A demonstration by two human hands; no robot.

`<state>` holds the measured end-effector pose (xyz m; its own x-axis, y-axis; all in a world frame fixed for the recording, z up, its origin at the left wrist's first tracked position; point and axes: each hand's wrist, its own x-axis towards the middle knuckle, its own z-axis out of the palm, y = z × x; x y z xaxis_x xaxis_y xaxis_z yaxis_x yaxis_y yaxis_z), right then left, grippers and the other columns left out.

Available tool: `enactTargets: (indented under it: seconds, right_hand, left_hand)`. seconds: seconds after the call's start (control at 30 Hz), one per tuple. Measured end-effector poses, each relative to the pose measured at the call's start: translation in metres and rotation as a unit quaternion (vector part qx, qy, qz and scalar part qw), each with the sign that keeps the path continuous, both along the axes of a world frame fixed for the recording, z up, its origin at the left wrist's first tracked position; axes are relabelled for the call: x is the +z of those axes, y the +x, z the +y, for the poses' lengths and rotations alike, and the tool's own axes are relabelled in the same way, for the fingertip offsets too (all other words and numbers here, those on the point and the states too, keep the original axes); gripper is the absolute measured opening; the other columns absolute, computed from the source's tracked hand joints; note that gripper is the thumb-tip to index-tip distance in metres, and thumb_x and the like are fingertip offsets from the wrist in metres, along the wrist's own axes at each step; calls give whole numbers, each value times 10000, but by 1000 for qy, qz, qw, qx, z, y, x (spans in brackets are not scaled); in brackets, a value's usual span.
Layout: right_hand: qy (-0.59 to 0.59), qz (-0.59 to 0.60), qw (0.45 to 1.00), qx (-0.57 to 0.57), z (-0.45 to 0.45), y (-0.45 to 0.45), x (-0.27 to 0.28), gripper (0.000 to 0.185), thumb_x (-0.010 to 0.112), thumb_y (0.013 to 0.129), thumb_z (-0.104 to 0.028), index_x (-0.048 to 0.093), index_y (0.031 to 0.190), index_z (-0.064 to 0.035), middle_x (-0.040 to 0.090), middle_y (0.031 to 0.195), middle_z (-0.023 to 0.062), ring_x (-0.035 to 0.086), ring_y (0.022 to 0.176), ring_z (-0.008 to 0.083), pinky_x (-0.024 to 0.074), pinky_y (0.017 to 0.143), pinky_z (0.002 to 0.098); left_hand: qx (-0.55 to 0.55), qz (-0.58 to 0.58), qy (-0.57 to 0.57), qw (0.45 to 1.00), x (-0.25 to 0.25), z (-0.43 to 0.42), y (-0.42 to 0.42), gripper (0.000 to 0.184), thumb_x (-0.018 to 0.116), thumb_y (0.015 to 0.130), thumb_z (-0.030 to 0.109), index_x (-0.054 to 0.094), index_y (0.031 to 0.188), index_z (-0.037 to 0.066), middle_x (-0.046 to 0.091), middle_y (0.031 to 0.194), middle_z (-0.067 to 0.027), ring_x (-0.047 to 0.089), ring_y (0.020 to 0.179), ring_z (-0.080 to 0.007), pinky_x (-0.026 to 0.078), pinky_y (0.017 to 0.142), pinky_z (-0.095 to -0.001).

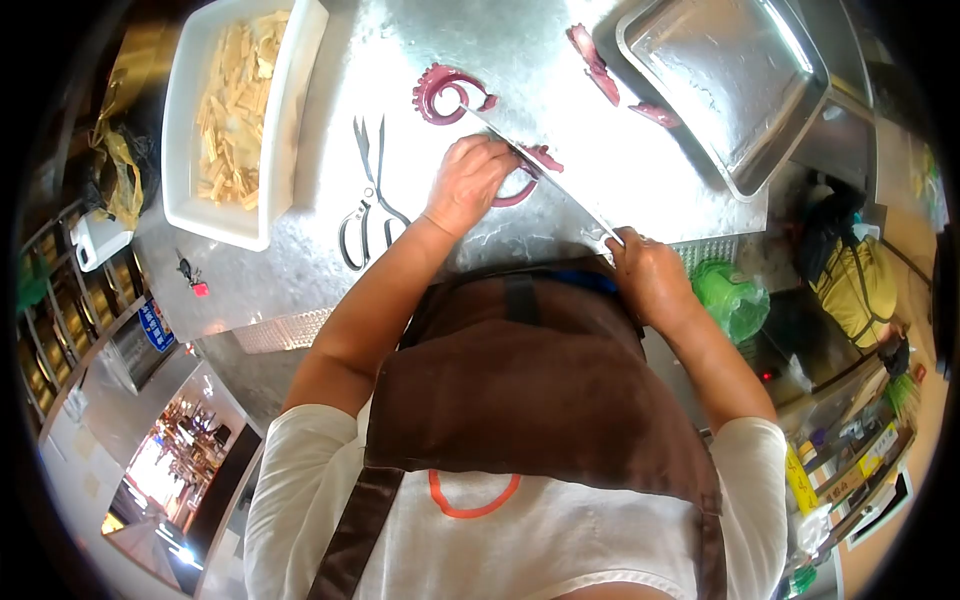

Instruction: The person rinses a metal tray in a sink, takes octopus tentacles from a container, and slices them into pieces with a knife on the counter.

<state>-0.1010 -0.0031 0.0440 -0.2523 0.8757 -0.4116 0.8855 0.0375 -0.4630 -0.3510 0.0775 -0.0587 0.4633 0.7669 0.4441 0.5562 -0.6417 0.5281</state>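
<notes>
My right hand [655, 275] is closed around the handle of a long knife [572, 192], whose blade slants up and left across the steel table. Beside the blade, my left hand [470, 183] has its fingers bent together on a purplish octopus tentacle [515, 197]. Part of that tentacle shows on the other side of the blade, and the hand hides some of it. Past the knife tip lies a curled tentacle [433, 103] with suckers along its edge. Kitchen scissors [370, 190] rest partly open to the left of my left hand.
A white tub [284, 130] of pale strips stands at the left. At the upper right sits a metal tray [725, 90], with two purplish pieces [595, 65] beside it. A green plastic bag [730, 300] is right of my right hand. Small keys [190, 275] lie near the table's left edge.
</notes>
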Motion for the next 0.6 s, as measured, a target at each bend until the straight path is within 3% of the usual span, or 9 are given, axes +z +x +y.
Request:
enactTargets:
  seconds: [0.2, 0.3, 0.37, 0.6]
  right_hand:
    - [9, -32, 998, -53, -15, 30, 9, 213, 524, 922, -190, 600, 928, 9, 636, 732, 227, 622, 686, 411, 502, 614, 482]
    - [84, -8, 993, -82, -22, 34, 16, 190, 561, 906, -176, 626, 962, -6, 643, 775, 232, 626, 694, 399, 506, 625, 466]
    - [88, 7, 993, -77, -23, 24, 27, 182, 568, 902, -174, 629, 961, -13, 645, 778, 223, 628, 690, 392, 507, 620, 461]
    - [89, 9, 996, -16, -21, 1, 24, 150, 566, 892, -161, 608, 928, -22, 639, 777, 186, 622, 654, 374, 503, 585, 447]
  left_hand:
    - [-8, -18, 19, 1000, 1, 1, 1, 210, 709, 722, 19, 639, 917, 50, 602, 922, -71, 564, 883, -264, 462, 777, -360]
    - [11, -40, -21, 999, 4, -2, 2, 229, 721, 721, 40, 630, 930, 57, 590, 961, -79, 559, 894, -274, 458, 787, -366]
    - [75, -45, -1, 996, 5, -5, 1, 236, 730, 717, 53, 621, 926, 60, 580, 965, -90, 554, 897, -285, 451, 783, -375]
    - [56, -6, 13, 998, 9, -11, -7, 205, 718, 706, 40, 623, 884, 77, 577, 892, -55, 552, 837, -257, 436, 728, -360]
